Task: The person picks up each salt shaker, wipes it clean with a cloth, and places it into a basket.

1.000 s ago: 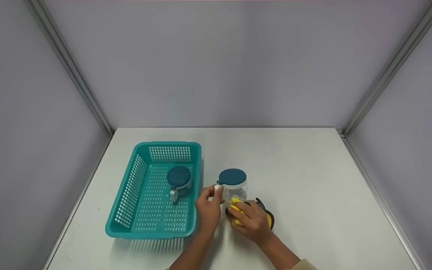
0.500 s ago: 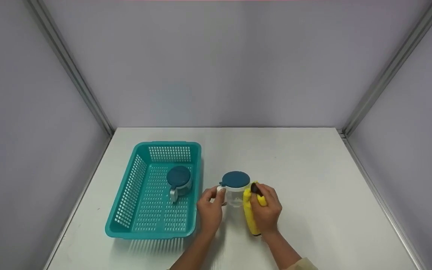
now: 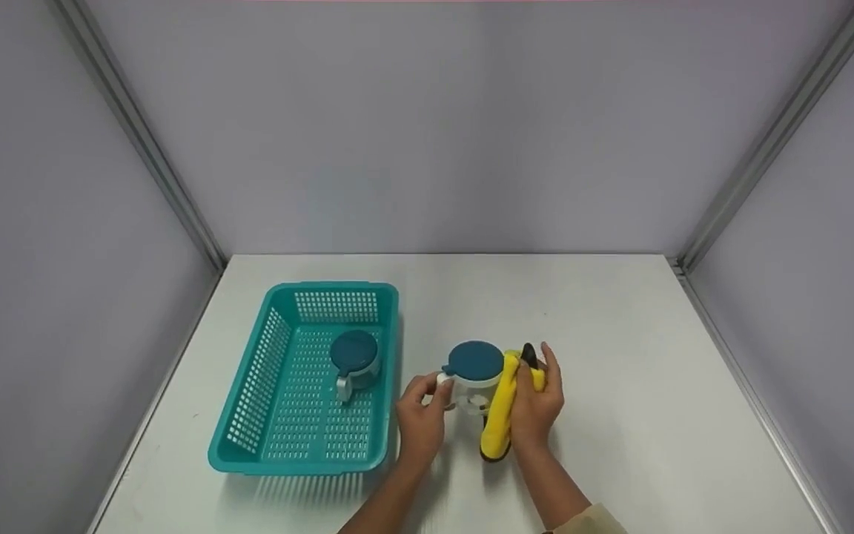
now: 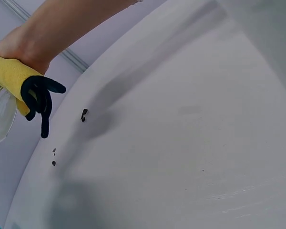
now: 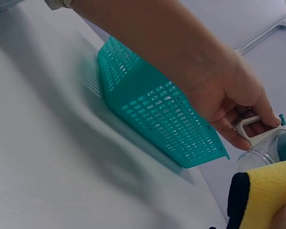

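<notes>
In the head view my left hand [image 3: 421, 424] pinches the white handle of a clear jar with a dark blue lid [image 3: 476, 361]. The right wrist view shows those left fingers [image 5: 229, 131] curled at the handle, with the jar [image 5: 260, 156] tipped over. My right hand [image 3: 537, 409] holds a yellow cloth with black edging [image 3: 500, 415] against the jar's right side. Seen from the left wrist, the cloth [image 4: 12, 75] wraps part of the glass, and its black edge dangles. The right fingertips are partly hidden behind the cloth.
A teal perforated basket [image 3: 391, 415] stands on the white table [image 3: 642, 386], close by my left hand. Inside it sits a second blue-lidded jar [image 3: 354, 351]. Grey panels [image 3: 427, 133] enclose the table at the back and sides. Small dark marks [image 4: 84, 115] dot the table.
The held jar has shifted slightly right with my left hand. My right hand has moved from the jar's front to its right side, and the cloth is now spread along the glass there.
</notes>
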Action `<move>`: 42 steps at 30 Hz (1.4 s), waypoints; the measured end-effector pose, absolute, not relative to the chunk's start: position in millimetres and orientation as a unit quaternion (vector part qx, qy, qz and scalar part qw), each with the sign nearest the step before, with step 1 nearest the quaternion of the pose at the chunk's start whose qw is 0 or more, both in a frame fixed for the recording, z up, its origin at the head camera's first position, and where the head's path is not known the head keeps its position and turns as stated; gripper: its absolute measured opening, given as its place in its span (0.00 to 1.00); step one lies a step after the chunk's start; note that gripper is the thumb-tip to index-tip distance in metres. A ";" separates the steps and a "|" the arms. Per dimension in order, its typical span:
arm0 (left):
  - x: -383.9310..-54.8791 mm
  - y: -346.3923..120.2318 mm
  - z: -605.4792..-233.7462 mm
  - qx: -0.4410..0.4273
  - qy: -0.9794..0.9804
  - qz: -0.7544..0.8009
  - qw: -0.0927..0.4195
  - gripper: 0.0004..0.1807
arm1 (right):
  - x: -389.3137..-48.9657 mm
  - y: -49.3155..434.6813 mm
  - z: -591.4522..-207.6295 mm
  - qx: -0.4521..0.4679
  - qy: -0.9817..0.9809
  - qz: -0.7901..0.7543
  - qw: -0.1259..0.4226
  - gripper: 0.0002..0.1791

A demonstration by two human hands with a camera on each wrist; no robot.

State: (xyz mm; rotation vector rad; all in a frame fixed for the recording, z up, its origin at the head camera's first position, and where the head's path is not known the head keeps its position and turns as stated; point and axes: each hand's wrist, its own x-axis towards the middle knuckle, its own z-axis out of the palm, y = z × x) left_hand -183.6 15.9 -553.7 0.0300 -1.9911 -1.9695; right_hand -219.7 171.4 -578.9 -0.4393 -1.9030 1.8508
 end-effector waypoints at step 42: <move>-195.7 21.4 -581.3 0.003 -0.713 -0.688 0.137 0.07 | -212.8 170.4 -576.1 -0.115 -0.731 0.629 0.237 0.21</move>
